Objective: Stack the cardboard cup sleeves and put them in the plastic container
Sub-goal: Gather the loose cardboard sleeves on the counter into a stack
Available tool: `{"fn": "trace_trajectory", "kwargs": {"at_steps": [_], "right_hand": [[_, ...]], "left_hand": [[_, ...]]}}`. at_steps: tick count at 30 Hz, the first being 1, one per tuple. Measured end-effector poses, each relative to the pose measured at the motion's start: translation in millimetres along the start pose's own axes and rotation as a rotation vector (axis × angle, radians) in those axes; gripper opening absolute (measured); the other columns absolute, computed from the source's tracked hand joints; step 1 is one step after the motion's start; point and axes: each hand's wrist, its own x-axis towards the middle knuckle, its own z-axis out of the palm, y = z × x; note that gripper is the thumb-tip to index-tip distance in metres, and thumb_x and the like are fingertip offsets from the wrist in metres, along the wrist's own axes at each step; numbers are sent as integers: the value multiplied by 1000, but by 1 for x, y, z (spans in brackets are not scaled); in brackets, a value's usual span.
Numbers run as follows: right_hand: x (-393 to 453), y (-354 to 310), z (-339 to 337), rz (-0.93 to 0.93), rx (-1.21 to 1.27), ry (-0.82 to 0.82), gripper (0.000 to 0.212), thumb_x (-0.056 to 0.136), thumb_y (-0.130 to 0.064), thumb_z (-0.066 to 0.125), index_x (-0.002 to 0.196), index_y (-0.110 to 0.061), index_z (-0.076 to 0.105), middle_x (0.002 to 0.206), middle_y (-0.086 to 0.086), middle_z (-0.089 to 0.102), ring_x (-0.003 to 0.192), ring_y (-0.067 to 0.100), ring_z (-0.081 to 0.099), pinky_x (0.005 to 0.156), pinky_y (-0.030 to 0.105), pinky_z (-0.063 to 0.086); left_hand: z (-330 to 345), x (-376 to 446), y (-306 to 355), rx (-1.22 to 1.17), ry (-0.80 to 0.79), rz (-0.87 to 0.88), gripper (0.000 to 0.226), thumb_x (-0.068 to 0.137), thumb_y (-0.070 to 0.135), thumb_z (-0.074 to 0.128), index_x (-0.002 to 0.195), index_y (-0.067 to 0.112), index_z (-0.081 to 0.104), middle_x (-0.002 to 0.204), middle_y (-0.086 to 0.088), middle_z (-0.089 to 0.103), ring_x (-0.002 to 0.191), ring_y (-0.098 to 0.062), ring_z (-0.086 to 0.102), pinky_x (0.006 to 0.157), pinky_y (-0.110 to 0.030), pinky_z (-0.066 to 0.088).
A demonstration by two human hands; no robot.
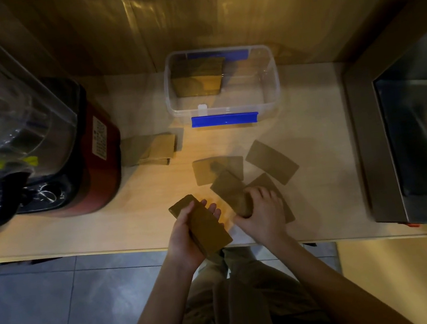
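Observation:
My left hand (187, 234) holds a thick stack of brown cardboard sleeves (204, 225) over the counter's front edge. My right hand (262, 215) presses down on a loose sleeve (231, 191) lying flat, fingers curled over its near end. More loose sleeves lie around it: one behind (205, 170), one to the right (271, 162), one under my right hand (286, 206). The clear plastic container (271, 90) with blue clips stands at the back and holds a stack of sleeves (196, 77) in its left part. Another small pile of sleeves (153, 149) lies left of the container.
A red-based blender (83, 158) with a clear jug stands at the left on the wooden counter (322, 146). A steel sink (422, 132) bounds the right side. A wood-panel wall rises behind the container. Grey floor tiles show below the counter edge.

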Motion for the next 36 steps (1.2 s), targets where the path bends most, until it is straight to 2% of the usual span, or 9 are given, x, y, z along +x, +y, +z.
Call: {"fn": "trace_trajectory", "kwargs": {"at_steps": [5, 9, 17, 24, 27, 29, 31, 33, 36], "right_hand": [[-9, -17, -22, 53, 427, 64, 54, 64, -29, 76, 112, -24, 53, 104, -7, 55, 103, 16, 52, 88, 36, 48], [-21, -29, -30, -18, 606, -9, 50, 59, -39, 72, 105, -32, 52, 109, -4, 55, 97, 13, 54, 78, 29, 51], [-35, -32, -34, -136, 417, -1, 50, 58, -52, 55, 103, -30, 56, 107, -12, 48, 100, 14, 50, 84, 37, 48], [-42, -17, -29, -139, 362, -75, 49, 68, -47, 57, 112, -25, 60, 125, 1, 53, 113, 19, 46, 90, 31, 43], [-43, -7, -31, -180, 300, -151, 41, 80, -47, 52, 114, -25, 61, 127, 0, 51, 116, 17, 43, 94, 34, 43], [-41, -1, -34, -93, 475, -160, 25, 88, -35, 52, 102, -21, 67, 117, 2, 58, 107, 17, 51, 90, 37, 48], [-37, 6, -33, 21, 591, -12, 19, 92, -24, 50, 92, -18, 68, 103, 6, 64, 93, 18, 58, 82, 38, 51], [-30, 20, -26, 97, 407, 156, 18, 92, -21, 49, 99, -17, 65, 109, 6, 62, 100, 18, 55, 86, 32, 47], [-24, 41, -16, 128, 55, 116, 40, 88, -33, 53, 124, -16, 49, 133, 11, 47, 121, 25, 41, 97, 33, 36]], "left_hand": [[5, 0, -1, 63, -40, 21, 52, 78, 53, 52, 114, 15, 59, 99, -7, 71, 94, -21, 65, 87, -41, 49], [14, -1, -5, 145, -159, 74, 59, 76, 63, 42, 110, 20, 64, 102, -10, 71, 103, -28, 61, 95, -46, 44], [34, 6, -14, 162, -261, 96, 52, 73, 55, 47, 104, 18, 65, 99, -5, 70, 102, -23, 60, 86, -39, 47], [39, 22, -26, 248, -124, 133, 12, 84, 27, 56, 82, 21, 67, 88, 1, 65, 79, -13, 66, 61, -29, 57], [37, 24, -28, 272, -96, 102, 15, 81, 30, 59, 76, 20, 69, 82, 0, 67, 74, -14, 68, 65, -31, 56], [37, 25, -30, 308, -99, 74, 17, 80, 33, 59, 76, 19, 69, 77, 0, 71, 70, -15, 70, 63, -32, 57], [36, 27, -32, 323, -108, 40, 20, 80, 34, 60, 74, 18, 71, 73, -1, 73, 70, -16, 70, 69, -36, 59], [38, 28, -33, 326, -131, 16, 21, 74, 36, 63, 70, 18, 73, 74, -3, 72, 72, -17, 70, 80, -39, 54], [40, 29, -32, 360, -130, -13, 22, 71, 36, 63, 71, 17, 75, 75, -2, 74, 73, -16, 71, 87, -41, 49]]}}
